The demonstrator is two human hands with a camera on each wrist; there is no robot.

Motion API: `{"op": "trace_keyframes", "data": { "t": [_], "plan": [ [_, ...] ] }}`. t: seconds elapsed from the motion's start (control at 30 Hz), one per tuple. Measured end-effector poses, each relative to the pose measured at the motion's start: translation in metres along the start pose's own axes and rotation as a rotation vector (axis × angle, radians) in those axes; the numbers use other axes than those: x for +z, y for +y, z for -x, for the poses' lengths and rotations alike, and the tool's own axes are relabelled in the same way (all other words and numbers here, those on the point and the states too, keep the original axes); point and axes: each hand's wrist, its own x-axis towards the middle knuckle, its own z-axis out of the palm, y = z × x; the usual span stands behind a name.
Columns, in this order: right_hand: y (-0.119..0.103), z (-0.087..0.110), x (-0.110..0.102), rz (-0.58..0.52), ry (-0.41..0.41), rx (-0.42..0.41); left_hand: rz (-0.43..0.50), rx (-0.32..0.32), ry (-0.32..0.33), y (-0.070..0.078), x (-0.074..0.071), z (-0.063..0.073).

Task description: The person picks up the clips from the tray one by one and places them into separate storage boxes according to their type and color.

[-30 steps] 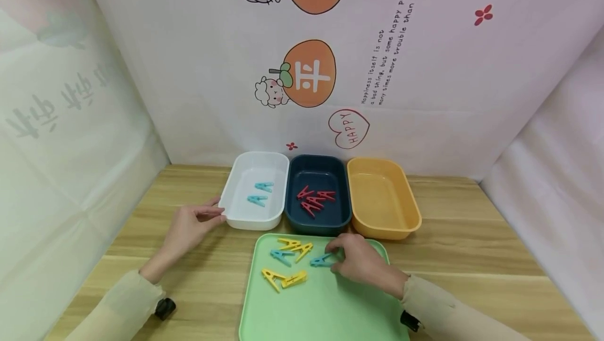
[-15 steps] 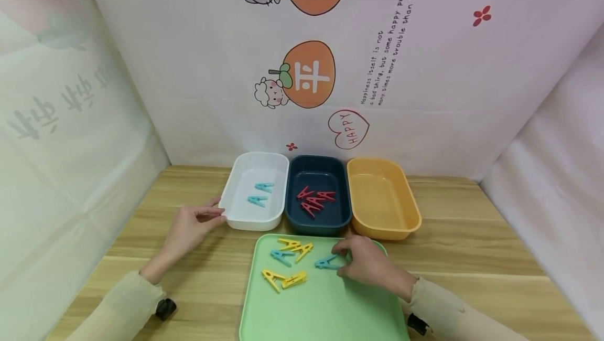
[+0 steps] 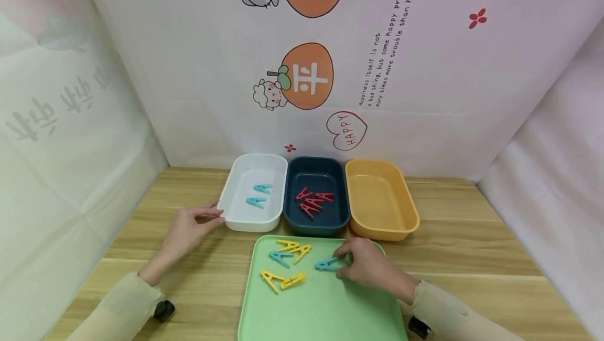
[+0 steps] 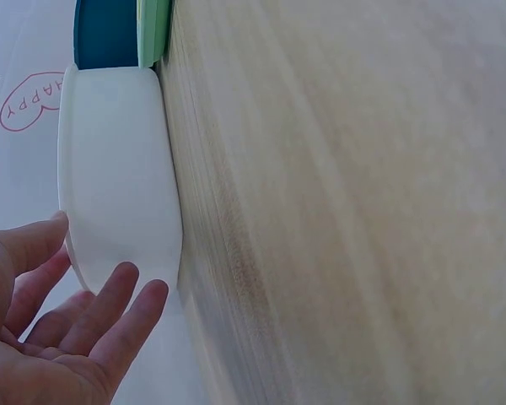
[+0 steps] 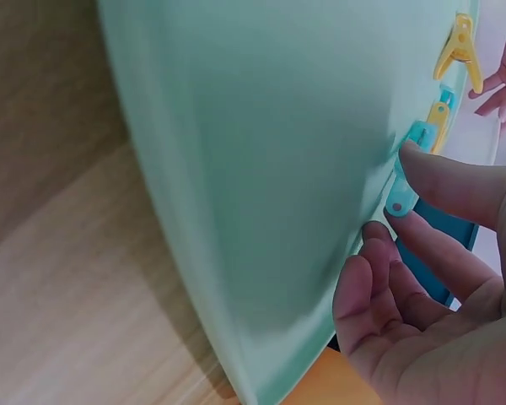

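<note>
On the green tray (image 3: 325, 315), my right hand (image 3: 370, 267) pinches a light blue clothespin (image 3: 325, 265) between thumb and index finger, by its two spread ends. The right wrist view shows the thumb on one end of that blue clothespin (image 5: 402, 190) and the index finger at the other. Several yellow clothespins (image 3: 292, 280) and another blue clothespin (image 3: 280, 258) lie to its left. My left hand (image 3: 189, 228) is at the near left corner of the white bin (image 3: 252, 224), thumb touching its rim and fingers loosely extended along its wall. Two blue clothespins (image 3: 256, 202) lie inside.
Beside the white bin stands a dark blue bin (image 3: 316, 228) with several red clothespins (image 3: 311, 204). A yellow-orange bin (image 3: 382, 199) is to its right. All three are in a row behind the tray on the wooden table (image 3: 472, 246). A printed cloth (image 3: 212, 68) hangs behind them.
My right hand has shifted slightly right, and the blue clothespin moved slightly right with it. The left hand keeps its place at the white bin.
</note>
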Motion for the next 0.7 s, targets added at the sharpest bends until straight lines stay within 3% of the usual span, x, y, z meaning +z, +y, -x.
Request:
{"op": "trace_keyframes", "data": {
  "t": [0.7],
  "plan": [
    [0.006, 0.018, 0.000, -0.178, 0.019, 0.039, -0.006, 0.010, 0.011, 0.000, 0.001, 0.001]
  ]
}}
